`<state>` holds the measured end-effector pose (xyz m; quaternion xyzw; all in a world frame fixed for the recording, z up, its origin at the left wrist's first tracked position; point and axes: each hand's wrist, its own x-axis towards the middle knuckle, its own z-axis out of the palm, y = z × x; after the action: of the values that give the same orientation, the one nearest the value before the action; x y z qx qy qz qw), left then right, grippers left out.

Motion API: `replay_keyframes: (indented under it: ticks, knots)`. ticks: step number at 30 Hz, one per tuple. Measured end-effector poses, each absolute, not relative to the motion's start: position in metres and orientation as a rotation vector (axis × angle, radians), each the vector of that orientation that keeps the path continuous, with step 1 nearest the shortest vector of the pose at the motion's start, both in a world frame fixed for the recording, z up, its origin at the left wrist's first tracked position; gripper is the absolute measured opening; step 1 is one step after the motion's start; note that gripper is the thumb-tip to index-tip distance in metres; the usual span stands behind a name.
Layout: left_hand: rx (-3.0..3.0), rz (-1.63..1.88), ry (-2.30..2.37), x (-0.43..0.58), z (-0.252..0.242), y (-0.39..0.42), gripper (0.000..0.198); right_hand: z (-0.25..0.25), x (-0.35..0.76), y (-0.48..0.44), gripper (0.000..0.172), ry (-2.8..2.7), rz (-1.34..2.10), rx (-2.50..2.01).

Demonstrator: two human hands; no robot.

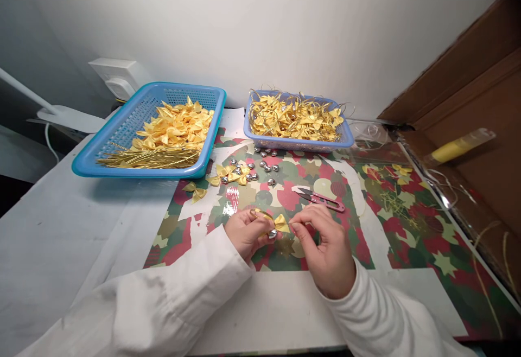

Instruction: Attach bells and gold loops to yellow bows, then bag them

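While the left hand (pixel 249 233) pinched a gold satin bow (pixel 281 223) with a silver jingle bell (pixel 272 234) at its near edge, the right hand (pixel 329 248) brought thumb and forefinger together at the bow's right wing; whether a thin wire lay between those fingertips, I could not tell. A curved gold wire (pixel 255 213) rose above the left fingers. All this was held over a patterned sheet (pixel 280 197), with pink-handled thread snips (pixel 334 205) lying just beyond the right hand. Farther off, loose bells (pixel 271 182) and loose bows (pixel 197 192) were scattered before a large blue basket (pixel 134 172), which held heaped bows (pixel 175 126) and a bundle of gold wires (pixel 150 158). To its right stood a smaller periwinkle basket (pixel 280 142), filled with bows and curled wires.
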<state>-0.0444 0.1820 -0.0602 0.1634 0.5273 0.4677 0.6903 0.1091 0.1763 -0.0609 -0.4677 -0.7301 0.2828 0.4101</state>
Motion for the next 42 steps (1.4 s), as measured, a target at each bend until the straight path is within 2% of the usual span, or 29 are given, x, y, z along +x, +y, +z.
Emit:
replay_keyframes:
  ticks: [8,12,19,31,37,42]
  knots:
    - [0.443,1.195,1.182,-0.042,-0.075,0.177,0.017,-0.072,0.105,0.172,0.014,-1.609,1.075,-1.285]
    - [0.505,1.282,1.180,-0.040,-0.080,0.176,0.017,-0.074,0.104,0.172,0.013,-1.555,1.109,-1.300]
    - [0.495,1.287,1.185,-0.039,-0.076,0.176,0.017,-0.063,0.106,0.174,0.013,-1.774,0.729,-1.225]
    - [0.525,1.251,1.213,-0.041,-0.080,0.175,0.020,-0.058,0.109,0.177,0.021,-1.949,0.380,-1.051]
    - [0.528,1.238,1.201,-0.042,-0.082,0.174,0.026,-0.069,0.105,0.174,0.014,-1.726,0.846,-1.249]
    - [0.522,1.312,1.205,-0.035,-0.078,0.171,0.025,-0.073,0.097,0.172,0.018,-1.368,1.301,-1.240]
